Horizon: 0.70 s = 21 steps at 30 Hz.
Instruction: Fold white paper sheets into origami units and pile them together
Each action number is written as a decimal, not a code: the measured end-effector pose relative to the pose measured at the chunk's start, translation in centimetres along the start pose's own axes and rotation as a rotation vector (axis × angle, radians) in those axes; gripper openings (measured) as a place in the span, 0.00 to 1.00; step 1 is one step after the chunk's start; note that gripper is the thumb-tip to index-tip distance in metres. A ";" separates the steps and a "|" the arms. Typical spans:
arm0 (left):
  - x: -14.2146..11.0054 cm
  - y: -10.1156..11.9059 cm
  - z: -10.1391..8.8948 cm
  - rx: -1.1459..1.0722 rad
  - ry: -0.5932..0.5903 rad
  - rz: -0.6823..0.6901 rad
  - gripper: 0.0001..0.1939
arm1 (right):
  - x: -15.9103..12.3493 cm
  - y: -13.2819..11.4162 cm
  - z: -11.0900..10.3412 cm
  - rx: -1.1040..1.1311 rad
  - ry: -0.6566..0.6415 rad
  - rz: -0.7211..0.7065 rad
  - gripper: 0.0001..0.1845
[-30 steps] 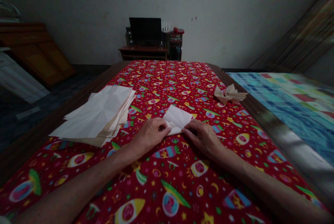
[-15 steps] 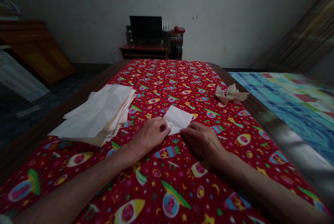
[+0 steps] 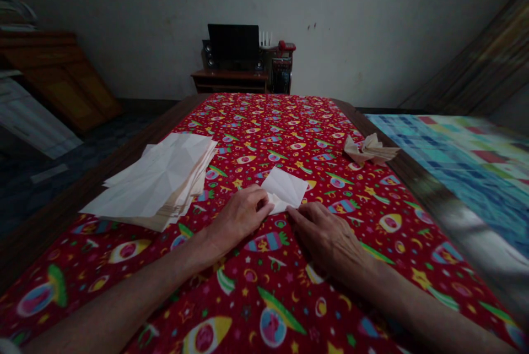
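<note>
In the middle of the red cloth [image 3: 264, 139], one small sheet of white paper [image 3: 285, 184] lies between two bare hands, one at each side. Its far part is a flat, smooth, four-cornered panel with a faint crease; the near edge is folded up into a low, narrow band. The left hand [image 3: 243, 211] has its grip closed on the band's left end, thumb and curled fingers pinching it. The right hand [image 3: 328, 233] has its forefinger tip at the near right corner of the sheet; whether its grip is closed there, I cannot tell.

Left of the hands sits one stack of sheets [image 3: 161, 178], thin, loosely fanned and uneven at the edges, too many to count. The top sheet is white, with creases spreading out like a star; those under it look more cream. On the right, near the cloth's edge, is a cluster of beige folded paper [image 3: 369, 150], pointed and pleated; its number of pieces is unclear. The cloth is printed with rockets, stars and moons, and covers a dark wood-grained worktop [image 3: 165, 123] whose border shows along both sides. Beyond stand one black monitor [image 3: 233, 43] and two dark speakers [image 3: 208, 54].
</note>
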<state>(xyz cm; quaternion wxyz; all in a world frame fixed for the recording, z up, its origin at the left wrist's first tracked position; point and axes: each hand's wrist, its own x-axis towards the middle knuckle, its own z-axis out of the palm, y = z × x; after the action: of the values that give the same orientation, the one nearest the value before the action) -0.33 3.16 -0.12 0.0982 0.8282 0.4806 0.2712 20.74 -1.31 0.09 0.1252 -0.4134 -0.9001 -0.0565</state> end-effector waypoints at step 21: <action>0.1 -0.2 -0.1 0.015 0.008 -0.014 0.10 | 0.2 -0.4 -0.2 -0.023 -0.059 0.089 0.14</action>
<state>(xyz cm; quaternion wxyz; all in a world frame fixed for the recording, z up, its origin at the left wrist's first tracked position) -0.48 3.33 -0.04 0.0918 0.8244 0.4888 0.2702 20.31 -1.44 0.31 0.0964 -0.4561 -0.8833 -0.0493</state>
